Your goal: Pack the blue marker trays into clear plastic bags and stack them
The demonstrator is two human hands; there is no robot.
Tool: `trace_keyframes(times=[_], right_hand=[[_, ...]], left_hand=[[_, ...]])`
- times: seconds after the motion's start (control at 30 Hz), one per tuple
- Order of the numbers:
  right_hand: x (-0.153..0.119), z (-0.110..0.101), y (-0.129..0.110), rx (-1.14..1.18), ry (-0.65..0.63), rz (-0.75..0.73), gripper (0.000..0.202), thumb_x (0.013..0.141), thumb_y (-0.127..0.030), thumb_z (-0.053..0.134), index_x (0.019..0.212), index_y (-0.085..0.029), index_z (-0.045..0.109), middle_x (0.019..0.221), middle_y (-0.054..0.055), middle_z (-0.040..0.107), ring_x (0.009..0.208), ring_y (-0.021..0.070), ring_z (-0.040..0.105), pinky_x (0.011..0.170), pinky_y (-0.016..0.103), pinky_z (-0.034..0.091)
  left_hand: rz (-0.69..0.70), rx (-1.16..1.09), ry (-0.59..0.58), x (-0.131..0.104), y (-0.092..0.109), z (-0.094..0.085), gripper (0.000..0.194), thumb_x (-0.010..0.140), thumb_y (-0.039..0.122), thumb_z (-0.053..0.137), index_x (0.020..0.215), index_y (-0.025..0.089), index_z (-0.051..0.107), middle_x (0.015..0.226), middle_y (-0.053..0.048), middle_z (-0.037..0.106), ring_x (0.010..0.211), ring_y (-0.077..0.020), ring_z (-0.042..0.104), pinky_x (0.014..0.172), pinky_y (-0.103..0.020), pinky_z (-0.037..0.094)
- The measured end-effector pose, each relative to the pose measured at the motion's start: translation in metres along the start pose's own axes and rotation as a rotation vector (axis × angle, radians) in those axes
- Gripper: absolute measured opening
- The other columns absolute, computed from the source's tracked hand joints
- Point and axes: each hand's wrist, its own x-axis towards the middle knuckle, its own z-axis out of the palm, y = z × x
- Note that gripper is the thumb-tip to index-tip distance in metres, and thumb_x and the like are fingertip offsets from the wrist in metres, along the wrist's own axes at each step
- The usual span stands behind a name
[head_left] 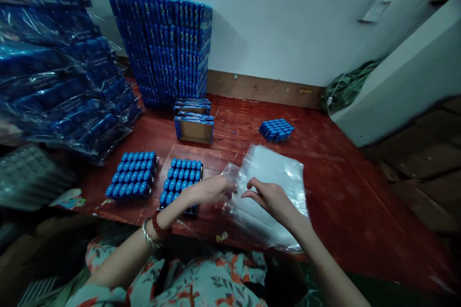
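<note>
My left hand (214, 189) is closed at the left edge of a stack of clear plastic bags (275, 172), pinching a crumpled clear plastic bag (230, 171). Above the same stack is my right hand (269, 197), its thumb and forefinger curved with a gap between them and nothing visible in it. Just left of the left hand, a tray of blue-capped bottles (179, 174) stands partly hidden by the forearm. A second block of blue-capped bottles (131, 175) sits further left.
Folded blue cartons (194, 129) stand behind the bottles. A tall stack of blue packs (165, 48) rises against the wall, beside film-wrapped blue packs (57, 67). A smaller blue-capped group (276, 129) sits at the back of the red table (345, 187). Brown boxes (432, 168) are at right.
</note>
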Motion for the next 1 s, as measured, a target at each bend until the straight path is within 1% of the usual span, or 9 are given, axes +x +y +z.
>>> trace_keyframes(times=[0.1,0.27,0.43,0.5,0.57,0.67,0.73,0.87,1.0], right_hand=[[0.006,-0.013,-0.011,-0.007,-0.117,-0.044,0.031,0.09,-0.051,0.049,0.101,-0.025,0.063,0.074,0.004,0.07,0.065,0.0203,0.065,0.057,0.026,0.035],[0.017,-0.025,-0.029,-0.15,-0.271,0.039,0.021,0.09,-0.033,0.052,0.082,-0.023,0.069,0.066,0.005,0.067,0.062,0.0206,0.063,0.052,0.026,0.027],[0.02,-0.033,-0.027,0.029,-0.345,-0.02,0.019,0.087,-0.032,0.057,0.074,-0.026,0.07,0.062,0.0,0.065,0.056,0.0144,0.056,0.051,0.025,0.026],[0.021,-0.04,-0.027,0.065,-0.332,-0.046,0.022,0.087,-0.035,0.056,0.071,-0.025,0.068,0.058,-0.001,0.061,0.052,0.0127,0.051,0.051,0.025,0.026],[0.023,-0.046,-0.03,0.067,-0.24,-0.076,0.025,0.088,-0.037,0.053,0.071,-0.023,0.065,0.064,0.0,0.061,0.058,0.0133,0.051,0.055,0.025,0.03],[0.025,-0.045,-0.042,0.108,-0.07,-0.111,0.025,0.091,-0.035,0.045,0.074,-0.02,0.056,0.076,0.003,0.06,0.068,0.015,0.052,0.062,0.026,0.035],[0.026,-0.037,-0.048,0.143,-0.012,-0.085,0.022,0.091,-0.033,0.043,0.075,-0.021,0.05,0.071,0.001,0.057,0.062,0.0138,0.049,0.058,0.025,0.033],[0.026,-0.022,-0.052,0.189,-0.041,-0.056,0.012,0.091,-0.033,0.047,0.088,-0.021,0.048,0.063,-0.003,0.053,0.05,0.0117,0.043,0.051,0.023,0.027],[0.027,-0.025,-0.052,0.18,-0.112,-0.076,0.018,0.091,-0.037,0.048,0.099,-0.021,0.049,0.066,-0.002,0.057,0.052,0.0131,0.047,0.051,0.023,0.027]], left_hand=[[0.056,0.017,-0.024,-0.006,-0.005,-0.012,0.022,0.078,0.006,0.049,0.087,0.015,0.067,0.078,-0.002,0.068,0.071,-0.0132,0.06,0.063,-0.02,0.041],[-0.024,0.202,0.135,-0.013,0.009,-0.012,0.02,0.089,0.021,0.048,0.081,0.015,0.065,0.07,-0.002,0.064,0.064,-0.0137,0.057,0.057,-0.022,0.034],[-0.086,0.219,0.186,-0.036,0.026,-0.022,0.009,0.086,0.024,0.059,0.083,0.018,0.064,0.07,0.0,0.064,0.066,-0.014,0.06,0.053,-0.021,0.028],[-0.079,0.168,0.185,-0.046,0.028,-0.03,0.012,0.083,0.029,0.063,0.079,0.018,0.064,0.066,0.002,0.063,0.064,-0.0129,0.059,0.052,-0.021,0.027],[-0.08,0.137,0.189,-0.053,0.025,-0.036,0.015,0.082,0.032,0.065,0.078,0.018,0.064,0.066,0.002,0.064,0.064,-0.0128,0.059,0.052,-0.02,0.029],[-0.137,0.247,0.223,-0.058,0.018,-0.036,0.015,0.086,0.03,0.06,0.079,0.018,0.065,0.069,-0.001,0.066,0.07,-0.0158,0.063,0.055,-0.021,0.031],[-0.194,0.361,0.239,-0.061,0.014,-0.033,0.014,0.087,0.026,0.056,0.082,0.018,0.066,0.072,-0.003,0.067,0.074,-0.0183,0.064,0.055,-0.022,0.031],[-0.272,0.423,0.201,-0.069,0.012,-0.036,0.01,0.086,0.023,0.057,0.086,0.02,0.067,0.077,-0.005,0.069,0.078,-0.0211,0.065,0.057,-0.023,0.032],[-0.252,0.408,0.173,-0.081,0.013,-0.052,0.009,0.085,0.028,0.06,0.084,0.021,0.067,0.076,-0.003,0.069,0.078,-0.0199,0.064,0.06,-0.023,0.035]])
